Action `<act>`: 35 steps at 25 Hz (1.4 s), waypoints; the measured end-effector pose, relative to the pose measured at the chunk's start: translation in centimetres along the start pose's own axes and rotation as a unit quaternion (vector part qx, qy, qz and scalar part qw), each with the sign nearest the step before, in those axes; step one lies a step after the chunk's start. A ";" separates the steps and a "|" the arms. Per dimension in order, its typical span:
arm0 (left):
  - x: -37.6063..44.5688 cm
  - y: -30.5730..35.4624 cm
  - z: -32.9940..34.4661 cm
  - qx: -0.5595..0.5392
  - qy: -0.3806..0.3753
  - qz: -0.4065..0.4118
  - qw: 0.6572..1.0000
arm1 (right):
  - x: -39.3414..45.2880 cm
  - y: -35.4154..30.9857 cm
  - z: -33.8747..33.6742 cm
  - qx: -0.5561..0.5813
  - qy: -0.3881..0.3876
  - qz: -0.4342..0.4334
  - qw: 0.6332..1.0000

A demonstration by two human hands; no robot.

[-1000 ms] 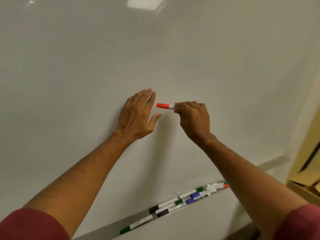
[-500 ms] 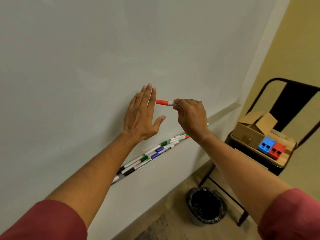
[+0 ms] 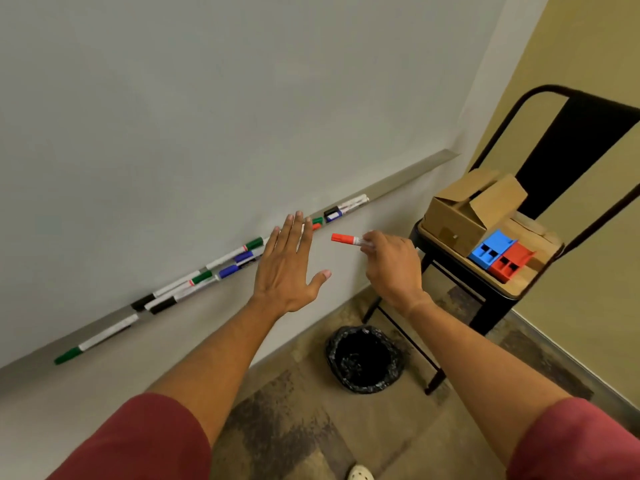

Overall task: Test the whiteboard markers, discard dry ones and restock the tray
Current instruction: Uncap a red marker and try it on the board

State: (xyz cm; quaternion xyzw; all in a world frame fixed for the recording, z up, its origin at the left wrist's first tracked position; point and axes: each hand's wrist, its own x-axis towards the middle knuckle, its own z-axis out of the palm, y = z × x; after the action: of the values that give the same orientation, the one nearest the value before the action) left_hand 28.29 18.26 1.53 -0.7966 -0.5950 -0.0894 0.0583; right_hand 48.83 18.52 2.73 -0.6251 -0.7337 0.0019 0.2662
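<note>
Two hands over the tray [image 3: 408, 180]: right hand [image 3: 393, 268] pinches a red-capped marker [image 3: 348, 239]; left hand [image 3: 289, 268] is spread flat, holding nothing.

Glossy whiteboard [image 3: 214, 109], cardboard box [image 3: 460, 216]

A black metal chair [image 3: 568, 188] is set against a mustard-yellow wall [image 3: 585, 43], and the floor [image 3: 478, 427] is mottled tan and grey.
</note>
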 end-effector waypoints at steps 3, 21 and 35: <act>-0.2 2.7 2.9 -0.001 -0.057 -0.018 0.998 | -1.8 3.2 1.6 0.004 -0.034 0.020 0.999; -5.1 6.6 22.1 -0.053 -0.252 0.005 0.966 | -13.0 13.2 19.1 -0.023 -0.223 0.113 0.968; -3.9 6.6 21.5 -0.048 -0.232 -0.004 0.972 | -10.5 15.3 19.8 -0.023 -0.214 0.111 0.970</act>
State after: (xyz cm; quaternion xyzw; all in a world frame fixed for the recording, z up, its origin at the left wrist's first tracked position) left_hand 35.10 17.00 -20.19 -0.7949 -0.5908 0.0691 -0.1200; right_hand 55.86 18.77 -23.50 -0.6939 -0.6992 0.1484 0.0873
